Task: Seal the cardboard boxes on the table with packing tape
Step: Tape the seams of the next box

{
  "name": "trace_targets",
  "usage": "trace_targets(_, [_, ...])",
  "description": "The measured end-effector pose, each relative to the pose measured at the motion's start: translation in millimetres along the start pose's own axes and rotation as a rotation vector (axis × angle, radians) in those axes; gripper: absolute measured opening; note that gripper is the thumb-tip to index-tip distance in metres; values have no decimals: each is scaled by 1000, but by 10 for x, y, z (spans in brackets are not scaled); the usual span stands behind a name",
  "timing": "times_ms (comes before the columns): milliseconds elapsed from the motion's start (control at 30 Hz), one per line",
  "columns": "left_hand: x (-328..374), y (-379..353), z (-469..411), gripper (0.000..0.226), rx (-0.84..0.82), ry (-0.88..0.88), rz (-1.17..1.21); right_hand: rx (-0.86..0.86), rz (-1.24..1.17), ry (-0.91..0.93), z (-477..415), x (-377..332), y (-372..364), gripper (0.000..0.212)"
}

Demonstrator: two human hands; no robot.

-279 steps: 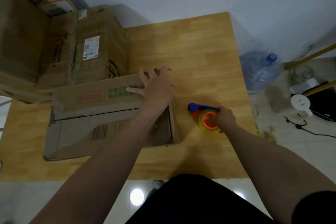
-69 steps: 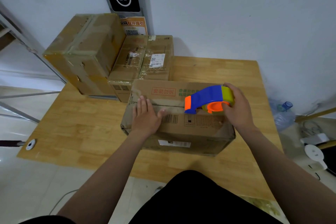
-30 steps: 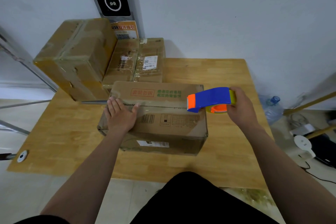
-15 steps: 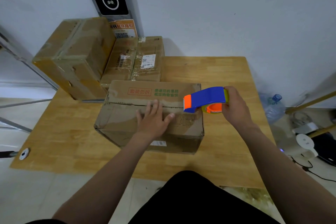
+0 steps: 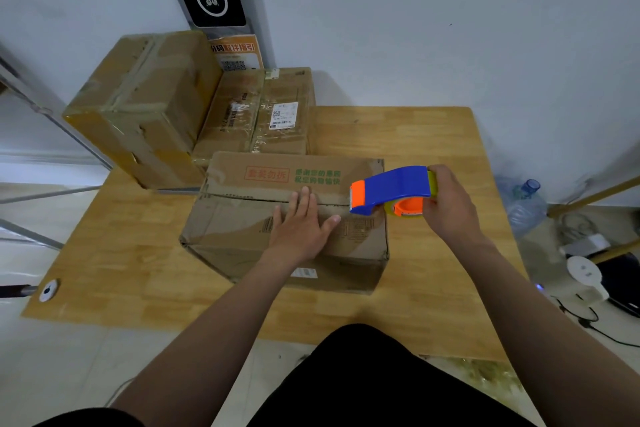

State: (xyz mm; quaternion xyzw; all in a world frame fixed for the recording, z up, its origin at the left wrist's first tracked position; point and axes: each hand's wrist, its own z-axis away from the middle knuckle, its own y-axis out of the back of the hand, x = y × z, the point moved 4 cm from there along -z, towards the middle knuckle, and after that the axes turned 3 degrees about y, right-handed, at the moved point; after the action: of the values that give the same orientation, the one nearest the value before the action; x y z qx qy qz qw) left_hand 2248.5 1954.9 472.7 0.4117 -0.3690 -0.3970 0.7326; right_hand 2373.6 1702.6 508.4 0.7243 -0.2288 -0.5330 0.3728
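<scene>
1. At the middle of the wooden table (image 5: 408, 135), the cardboard box (image 5: 228, 236) lies with its flaps closed. The seam runs from 9 to 3 o'clock across its top, and red and green print sits on the far flap.
2. The left hand (image 5: 301, 224) lies flat on the box top, palm down, with the fingers straight and slightly spread and the fingertips reaching the seam.
3. At 3 o'clock of the box, the right hand (image 5: 448, 206) curls round the roll end of the blue-and-orange tape dispenser (image 5: 391, 185). Its orange nose points toward 9 o'clock at the seam's right end; whether it touches the cardboard cannot be told.
4. At 10 o'clock on the table stands a large taped box (image 5: 138, 104). Just beside it, at 12 o'clock of the cardboard box, two smaller taped parcels (image 5: 256, 114) lie side by side.
5. Off the table at 3 o'clock, a water jug (image 5: 526, 206) lies on the floor.
</scene>
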Motion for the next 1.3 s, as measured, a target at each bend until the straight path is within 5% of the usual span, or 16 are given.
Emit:
trace_targets(333, [-354, 131, -25, 95, -6, 223, -13, -70, 35, 48, -2, -27, -84, 50])
trace_targets(733, [666, -166, 104, 147, -41, 193, 49, -111, 92, 94, -8, -17, -74, 51])
trace_targets(1000, [687, -177, 137, 126, 183, 223, 97, -137, 119, 132, -22, 22, -52, 57])
trace_targets(1300, [673, -191, 129, 117, 225, 231, 82, -118, 117, 189, -78, 60, 119, 59])
